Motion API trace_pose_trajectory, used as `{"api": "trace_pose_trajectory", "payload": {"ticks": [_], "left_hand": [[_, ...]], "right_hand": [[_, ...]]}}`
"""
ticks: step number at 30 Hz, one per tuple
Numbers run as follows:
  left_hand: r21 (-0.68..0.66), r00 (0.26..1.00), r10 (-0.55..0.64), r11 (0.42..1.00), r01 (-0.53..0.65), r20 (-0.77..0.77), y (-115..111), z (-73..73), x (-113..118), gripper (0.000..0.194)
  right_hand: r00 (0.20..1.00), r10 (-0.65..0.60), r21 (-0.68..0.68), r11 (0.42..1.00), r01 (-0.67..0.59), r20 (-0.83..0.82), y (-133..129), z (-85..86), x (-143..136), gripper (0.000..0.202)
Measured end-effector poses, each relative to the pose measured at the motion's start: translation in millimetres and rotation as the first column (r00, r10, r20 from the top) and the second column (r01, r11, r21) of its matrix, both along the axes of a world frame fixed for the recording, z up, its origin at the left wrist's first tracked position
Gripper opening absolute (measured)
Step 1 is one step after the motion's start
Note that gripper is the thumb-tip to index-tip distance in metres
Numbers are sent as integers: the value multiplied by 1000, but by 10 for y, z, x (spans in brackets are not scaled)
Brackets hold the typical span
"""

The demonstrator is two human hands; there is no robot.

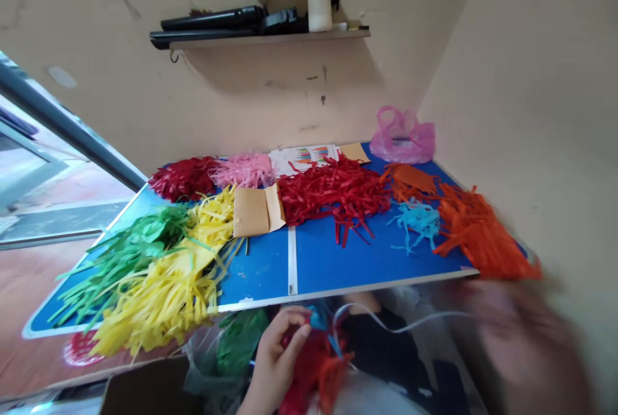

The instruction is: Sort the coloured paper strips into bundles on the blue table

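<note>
My left hand (280, 349) is below the table's front edge, thumb and fingers pinched on a bundle of tissue paper fringe. The tissue paper fringe (309, 370) shows blue at the fingertips and red and orange strips hanging below. A white string (405, 325) runs from the bundle across to the right. My right hand (521, 338) is smeared by motion at the lower right, at the string's far end, and appears to grip it; its fingers are not clear.
On the blue table (261, 280) lie green fringe (140, 241), yellow fringe (168, 273), red fringe (333, 190), blue fringe (420, 222) and orange fringe (483, 235). A brown card (253, 211) and a pink plastic bag (403, 138) are there too. A shelf (280, 40) holds a bottle (319, 0).
</note>
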State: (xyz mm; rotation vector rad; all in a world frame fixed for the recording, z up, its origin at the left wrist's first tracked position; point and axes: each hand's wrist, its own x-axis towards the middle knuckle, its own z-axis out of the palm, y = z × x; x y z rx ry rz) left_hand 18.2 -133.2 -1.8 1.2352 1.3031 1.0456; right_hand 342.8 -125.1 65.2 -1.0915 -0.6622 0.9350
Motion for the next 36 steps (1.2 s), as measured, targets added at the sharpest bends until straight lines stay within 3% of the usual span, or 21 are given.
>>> {"api": "trace_pose_trajectory", "payload": {"ticks": [1,2,3,5,8,13,23,36], "left_hand": [[-45,996,36,998,-32,76,-1,23,11,28],[-120,981,78,991,-57,178,-6,39,29,27],[-206,949,124,976,-65,289,-14,50,52,29],[-355,849,224,934,-46,478,-39,70,105,36],[-474,716,344,880,-21,607,-69,112,159,36],[-509,648,410,860,-40,642,-38,124,154,33],[-476,658,386,878,-47,647,-20,91,130,32],[-477,673,400,876,-79,622,-43,37,164,32]], "right_hand": [[993,99,-48,994,-96,69,20,-62,-289,15],[920,309,-157,948,-277,240,40,-112,-566,14],[825,425,-209,904,-372,371,58,-150,-814,17],[683,489,-210,866,-453,542,86,-199,-1186,21],[616,486,-189,854,-484,620,111,-262,-1430,21],[558,333,-122,917,-380,760,109,-376,-1475,23],[527,151,20,952,-305,836,75,-441,-1493,21],[505,175,54,912,-406,845,-6,-376,-1559,24]]}}
